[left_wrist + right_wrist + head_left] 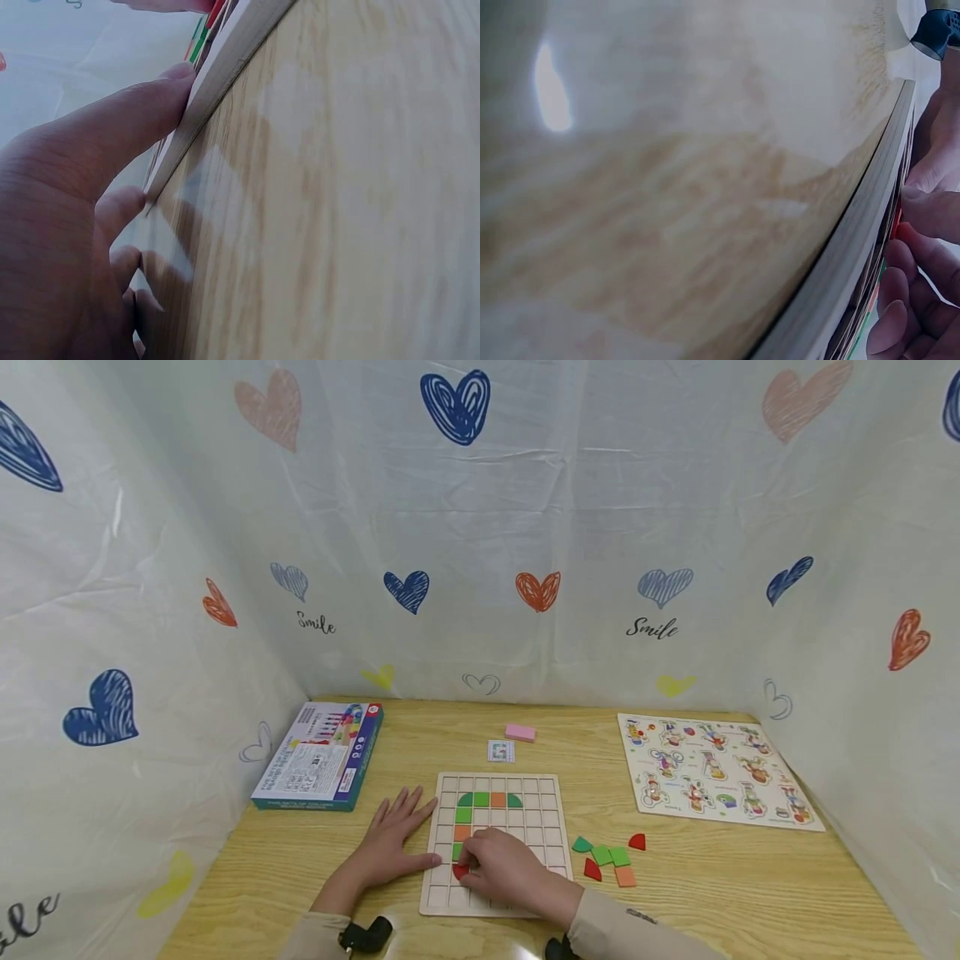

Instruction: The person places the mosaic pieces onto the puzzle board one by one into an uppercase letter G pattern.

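Note:
A square wooden grid board (540, 789) lies on the table. Colored tiles run along its upper row and down its left side: green corner pieces, green squares (463, 816) and orange squares (498, 800). Over the lower left of the grid, my right hand (504, 864) pinches a red quarter-circle tile (460, 872) between thumb and fingers, at the lower end of the column. The red tile (896, 223) is mostly hidden by fingers in the right wrist view. My left hand (393, 841) lies spread on the table, thumb (154, 97) against the board's left edge.
Right of the board lie loose tiles, among them green squares (602, 855), an orange square (625, 877) and red quarter-circles (637, 842). Behind it are a small pattern card (501, 751) and a pink block (520, 732). A box (318, 760) stands left, a picture board (716, 768) right.

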`<state>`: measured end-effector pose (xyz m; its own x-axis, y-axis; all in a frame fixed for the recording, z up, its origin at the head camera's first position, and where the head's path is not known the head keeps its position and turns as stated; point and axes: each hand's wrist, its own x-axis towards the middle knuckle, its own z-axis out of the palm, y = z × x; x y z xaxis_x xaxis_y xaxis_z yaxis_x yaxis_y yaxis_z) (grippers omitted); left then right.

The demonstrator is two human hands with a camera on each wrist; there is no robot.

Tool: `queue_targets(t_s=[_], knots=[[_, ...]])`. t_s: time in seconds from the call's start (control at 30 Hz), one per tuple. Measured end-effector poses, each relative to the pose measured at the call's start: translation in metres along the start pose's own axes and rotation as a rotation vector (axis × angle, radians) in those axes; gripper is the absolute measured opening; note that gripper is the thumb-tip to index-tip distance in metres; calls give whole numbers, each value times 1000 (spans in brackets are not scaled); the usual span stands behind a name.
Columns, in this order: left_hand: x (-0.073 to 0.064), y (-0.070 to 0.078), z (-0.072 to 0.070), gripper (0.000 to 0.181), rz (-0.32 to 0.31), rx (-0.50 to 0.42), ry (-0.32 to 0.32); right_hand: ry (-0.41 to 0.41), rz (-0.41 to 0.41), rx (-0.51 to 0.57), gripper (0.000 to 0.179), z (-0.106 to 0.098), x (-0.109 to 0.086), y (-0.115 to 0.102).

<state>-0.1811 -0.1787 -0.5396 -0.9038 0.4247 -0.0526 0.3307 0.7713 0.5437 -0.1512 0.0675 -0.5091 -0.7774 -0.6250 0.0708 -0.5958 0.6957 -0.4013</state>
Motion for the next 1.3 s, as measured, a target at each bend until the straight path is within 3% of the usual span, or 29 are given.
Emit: queue_targets(t_s=[0.43,0.67,1.03,1.3], knots=[[-1,1,0,91,13,-5,19,-32,-21,40,5,-13,-3,4],[0,2,-1,92,10,-1,17,-33,38,98,10,-22,-11,18],[-1,0,1,93,-9,-1,-6,74,117,180,10,-37,-45,50],[0,1,2,93,12,10,15,120,189,177,10,-55,-76,84]])
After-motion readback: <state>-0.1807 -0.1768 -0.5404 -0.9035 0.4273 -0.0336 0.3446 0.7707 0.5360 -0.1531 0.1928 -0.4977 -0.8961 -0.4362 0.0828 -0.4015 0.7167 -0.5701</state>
